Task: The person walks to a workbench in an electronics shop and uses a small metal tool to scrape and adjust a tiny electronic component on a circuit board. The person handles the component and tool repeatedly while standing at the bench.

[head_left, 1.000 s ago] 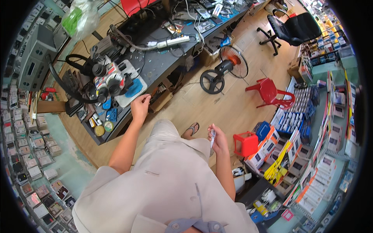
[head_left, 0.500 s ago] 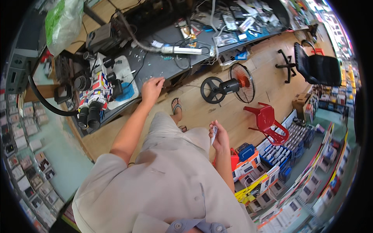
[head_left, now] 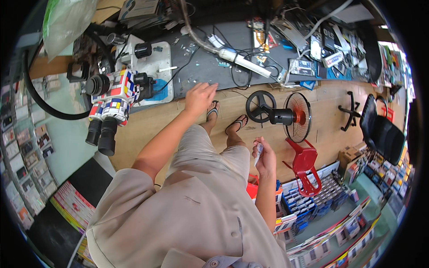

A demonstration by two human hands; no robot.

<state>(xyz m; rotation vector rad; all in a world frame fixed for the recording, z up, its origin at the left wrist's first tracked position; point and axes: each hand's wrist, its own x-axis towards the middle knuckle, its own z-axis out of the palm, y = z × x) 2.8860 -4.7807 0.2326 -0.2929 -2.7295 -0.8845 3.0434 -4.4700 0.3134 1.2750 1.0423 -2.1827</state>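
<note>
My left hand (head_left: 199, 99) is at the front edge of the dark workbench (head_left: 185, 67), fingers stretched out with nothing visible in them. Small pale scraps lie on the bench top just beyond it. To its left a microscope (head_left: 117, 91) with a colourful checkered body stands on a white base, beside a blue mat (head_left: 157, 90). My right hand (head_left: 266, 160) is held over the floor in front of my right thigh. Its fingers are closed round a small flat whitish piece (head_left: 258, 151), whose kind I cannot make out.
A white light bar (head_left: 246, 63) lies over cables on the bench. Phone parts (head_left: 330, 49) are heaped at the right. On the floor stand a fan (head_left: 286, 117), a red plastic chair (head_left: 304, 164) and a black office chair (head_left: 380, 129). Glass display cases flank both sides.
My view has swung, and I stand closer to the bench. My left hand has moved rightward along its edge, its fingers more stretched. My right hand still holds the whitish piece.
</note>
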